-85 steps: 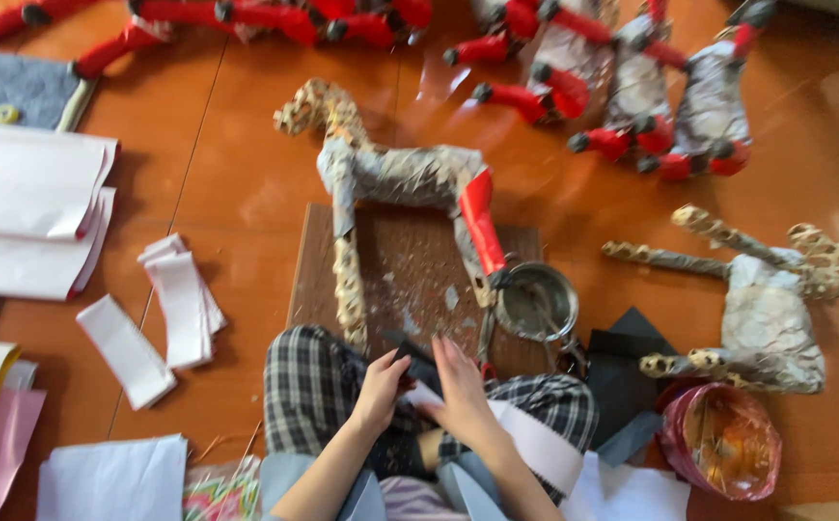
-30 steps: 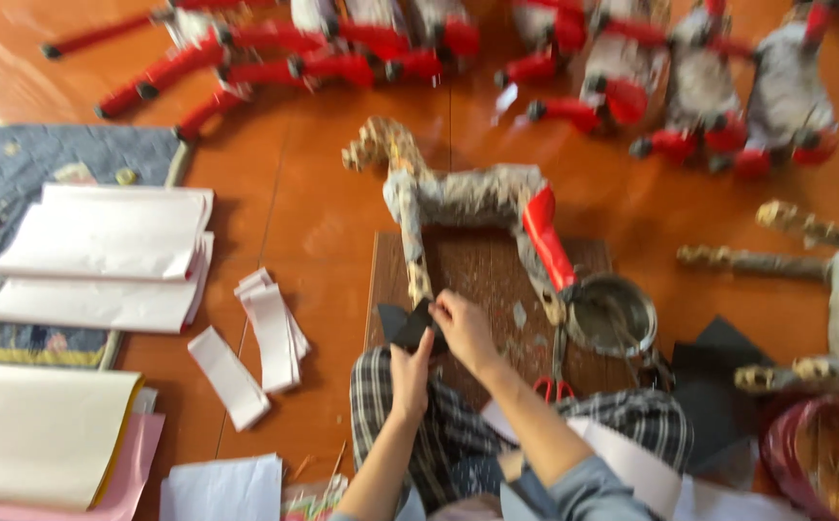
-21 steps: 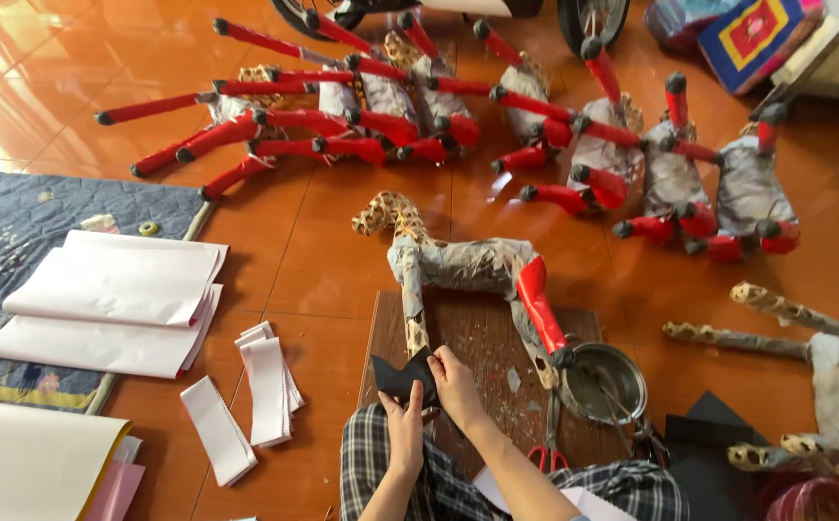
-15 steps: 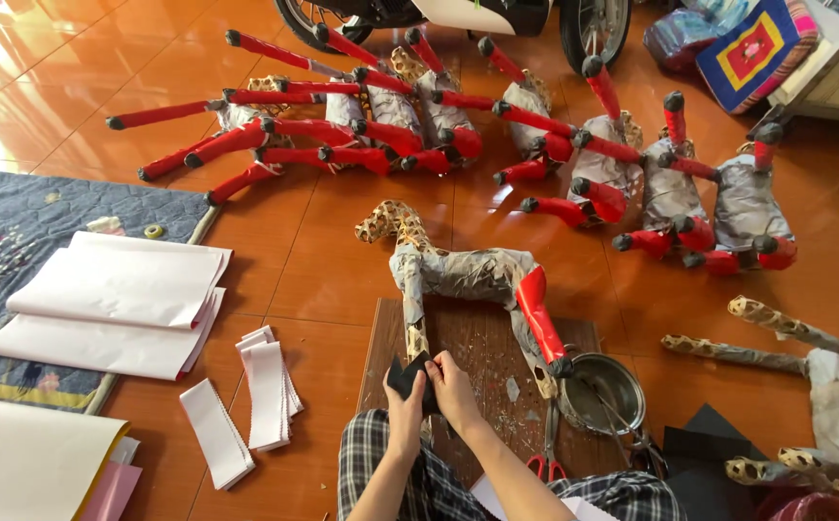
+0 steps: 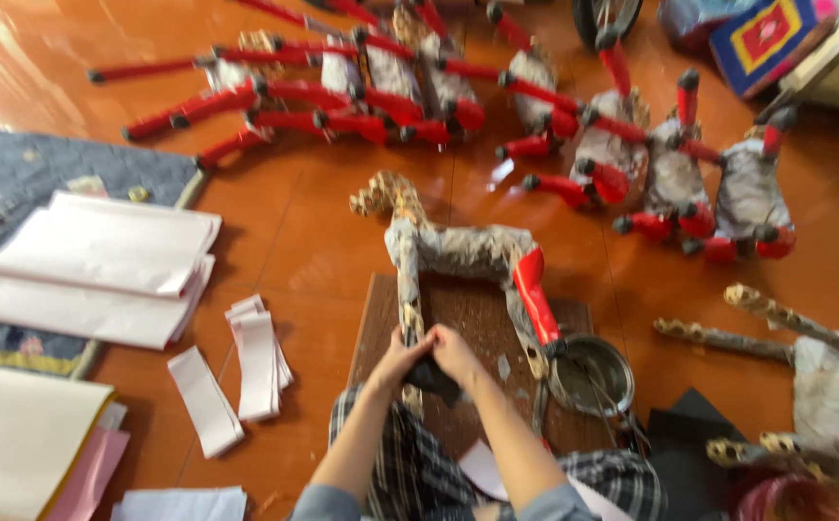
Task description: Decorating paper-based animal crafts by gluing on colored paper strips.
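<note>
A paper-covered horse figure (image 5: 458,251) lies on its side on a dark wooden board (image 5: 467,309); one rear leg is wrapped in red. My left hand (image 5: 397,359) and my right hand (image 5: 456,352) meet at the lower end of the horse's front leg. Both pinch a piece of black paper (image 5: 429,378) that sits around the foot of that leg. My forearms come up from the bottom edge over checked trousers (image 5: 410,473).
A metal bowl (image 5: 590,374) stands right of the board, with black paper sheets (image 5: 680,444) beside it. White paper strips (image 5: 246,367) and white sheet stacks (image 5: 101,260) lie left. Several red-legged horse figures (image 5: 535,125) lie at the back; an unpainted one (image 5: 825,386) lies right.
The view has swung and moved closer. My hands carried the black paper from my lap forward onto the horse's front leg and now press it around the foot.
</note>
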